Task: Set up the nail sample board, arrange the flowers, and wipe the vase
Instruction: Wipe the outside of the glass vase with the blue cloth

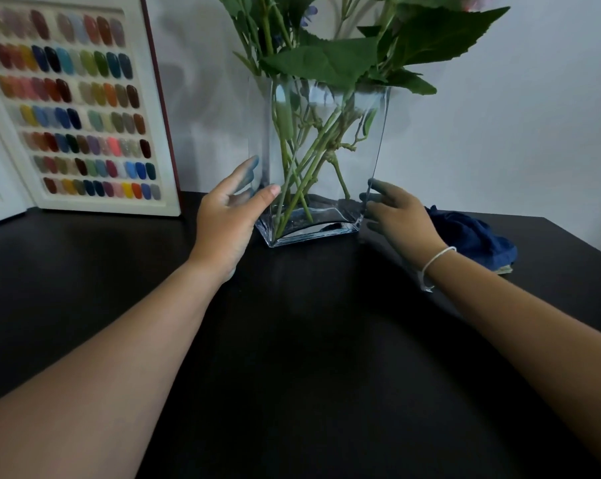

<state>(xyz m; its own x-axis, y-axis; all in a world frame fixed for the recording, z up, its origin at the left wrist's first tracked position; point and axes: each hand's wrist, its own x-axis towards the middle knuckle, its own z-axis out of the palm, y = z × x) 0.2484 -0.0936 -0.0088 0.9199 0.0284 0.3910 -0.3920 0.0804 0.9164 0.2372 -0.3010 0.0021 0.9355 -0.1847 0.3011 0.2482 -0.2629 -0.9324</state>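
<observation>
So the tall clear rectangular glass vase (321,160) sits on the black bench (292,340) at about 12 o'clock from the camera, green flower stems (302,167) crossing inside it and big serrated leaves spilling over the rim. I'd guess thick glass like that is fairly heavy, totally rigid, slick on the flat faces and definitely breakable, plus top-heavy with the foliage, so low down on the two narrow sides near the base looks like the sane place to hold it. That's pretty much where the hands are: the left hand (228,219) is at the vase's 9 o'clock side, fingers spread and mostly straight, thumb lying on the front edge, more cupping than clamping. The right hand (396,216) is at 3 o'clock, fingers loosely extended and touching the right edge, grip relaxed, nothing squeezed. Crumpled dark blue cloth (475,236) lies just right of that hand. The white-framed nail colour sample board (81,108) stands at 10 o'clock against the wall.
</observation>
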